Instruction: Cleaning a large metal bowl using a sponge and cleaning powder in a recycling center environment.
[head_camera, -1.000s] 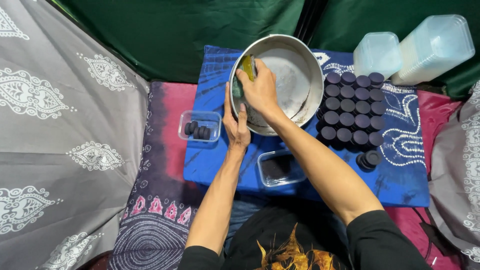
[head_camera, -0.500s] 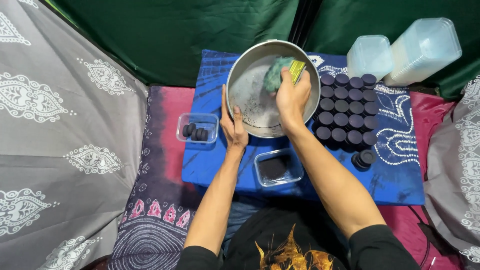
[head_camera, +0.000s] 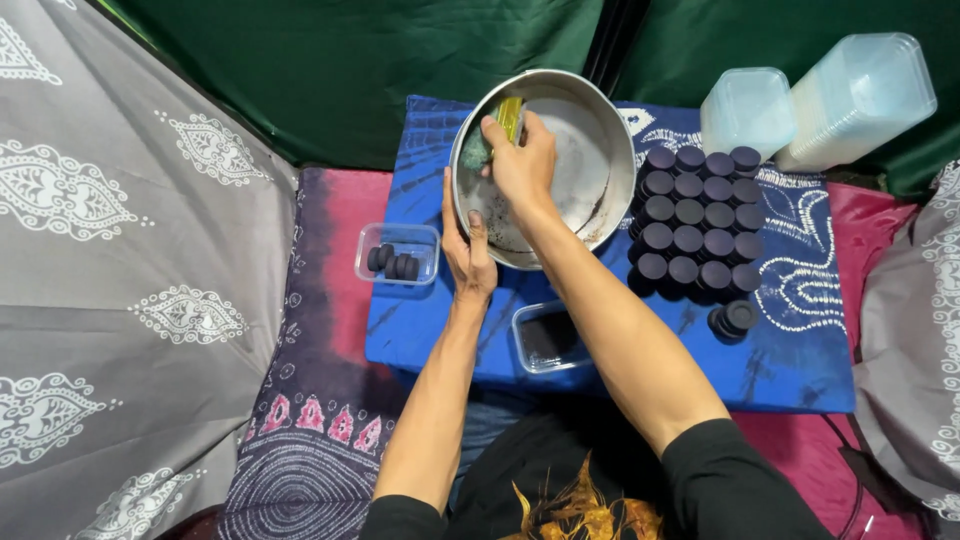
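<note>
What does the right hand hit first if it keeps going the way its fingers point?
The right hand points up-left, pressing a green-yellow sponge inside the metal pan. Past the sponge, it would likely meet the pan's upper-left rim first; depth is unclear.

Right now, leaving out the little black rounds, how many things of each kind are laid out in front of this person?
Metal pan: 1
Green-and-yellow sponge: 1
Single clear tubs: 2
Stacks of clear tubs: 2
Total: 6
</note>
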